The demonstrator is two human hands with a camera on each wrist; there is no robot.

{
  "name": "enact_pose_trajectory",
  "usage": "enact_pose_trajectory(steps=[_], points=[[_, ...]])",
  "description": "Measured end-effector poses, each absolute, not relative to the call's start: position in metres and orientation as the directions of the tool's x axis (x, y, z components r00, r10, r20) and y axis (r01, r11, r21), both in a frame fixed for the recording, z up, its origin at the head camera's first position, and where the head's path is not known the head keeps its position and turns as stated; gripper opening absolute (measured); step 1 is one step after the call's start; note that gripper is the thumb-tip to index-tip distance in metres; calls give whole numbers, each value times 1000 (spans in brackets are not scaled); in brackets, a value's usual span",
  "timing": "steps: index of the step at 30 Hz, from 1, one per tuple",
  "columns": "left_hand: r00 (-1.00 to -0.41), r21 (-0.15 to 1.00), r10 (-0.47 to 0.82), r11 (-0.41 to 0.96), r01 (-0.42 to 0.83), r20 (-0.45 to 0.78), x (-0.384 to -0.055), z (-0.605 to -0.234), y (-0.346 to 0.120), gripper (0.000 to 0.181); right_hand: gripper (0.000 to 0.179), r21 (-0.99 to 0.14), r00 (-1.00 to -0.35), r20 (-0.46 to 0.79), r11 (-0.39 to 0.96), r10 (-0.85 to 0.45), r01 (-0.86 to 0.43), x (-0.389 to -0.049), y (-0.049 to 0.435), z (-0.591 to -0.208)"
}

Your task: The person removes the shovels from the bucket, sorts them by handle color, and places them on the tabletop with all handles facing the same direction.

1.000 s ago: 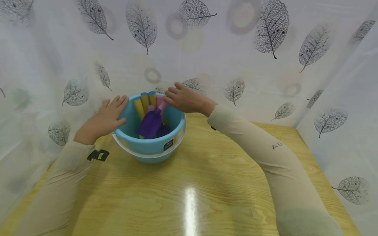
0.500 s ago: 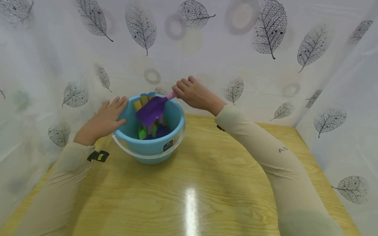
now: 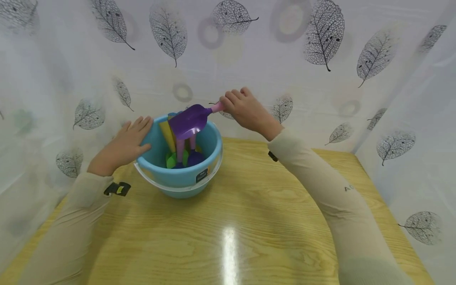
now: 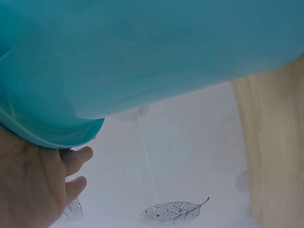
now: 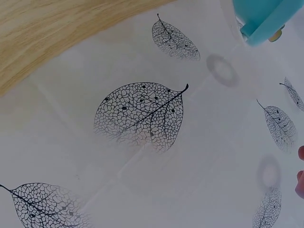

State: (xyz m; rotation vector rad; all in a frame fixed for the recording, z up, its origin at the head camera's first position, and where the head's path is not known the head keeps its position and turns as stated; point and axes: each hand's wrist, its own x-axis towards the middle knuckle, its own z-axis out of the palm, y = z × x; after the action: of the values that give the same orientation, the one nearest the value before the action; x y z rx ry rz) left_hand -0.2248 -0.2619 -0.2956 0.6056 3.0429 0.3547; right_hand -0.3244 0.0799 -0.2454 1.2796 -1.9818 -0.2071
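Note:
A light blue bucket [image 3: 174,175] with a white carrying handle stands on the table. My left hand [image 3: 122,147] rests flat at its left rim, fingers stretched out; in the left wrist view the palm [image 4: 31,183] lies along the rim. My right hand [image 3: 247,112] grips the pink handle of a purple toy shovel [image 3: 190,122], whose blade is above the bucket's back rim. Inside the bucket are yellow sticks [image 3: 166,135] with blue ends, partly hidden by the blade, pink handles [image 3: 180,149] and a green piece [image 3: 171,160]. Only fingertips [image 5: 300,184] show in the right wrist view.
The wood-grain table [image 3: 270,221] reaches forward and right of the bucket. A pale curtain [image 3: 242,59] printed with dark leaves hangs close behind the bucket and along both sides.
My right hand has drawn the purple shovel up out of the bucket and toward the right, uncovering the pieces below it. The left hand keeps its place at the rim.

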Motion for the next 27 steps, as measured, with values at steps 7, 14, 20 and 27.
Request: enact_pose_trajectory(steps=[7, 14, 20, 27], points=[[-924, 225, 383, 899, 376, 16, -225, -297, -263, 72, 22, 480, -189, 579, 519, -793, -707, -326, 93, -250], [-923, 236, 384, 895, 379, 25, -225, -298, -263, 70, 24, 462, -180, 649, 571, -739, -678, -327, 109, -256], [-927, 262, 375, 892, 369, 29, -224, -299, -263, 70, 23, 423, -206, 684, 611, -700, -669, -326, 125, -261], [-924, 257, 383, 890, 376, 24, -226, -298, -264, 70, 23, 408, -241, 686, 637, -686, -654, -323, 146, -263]])
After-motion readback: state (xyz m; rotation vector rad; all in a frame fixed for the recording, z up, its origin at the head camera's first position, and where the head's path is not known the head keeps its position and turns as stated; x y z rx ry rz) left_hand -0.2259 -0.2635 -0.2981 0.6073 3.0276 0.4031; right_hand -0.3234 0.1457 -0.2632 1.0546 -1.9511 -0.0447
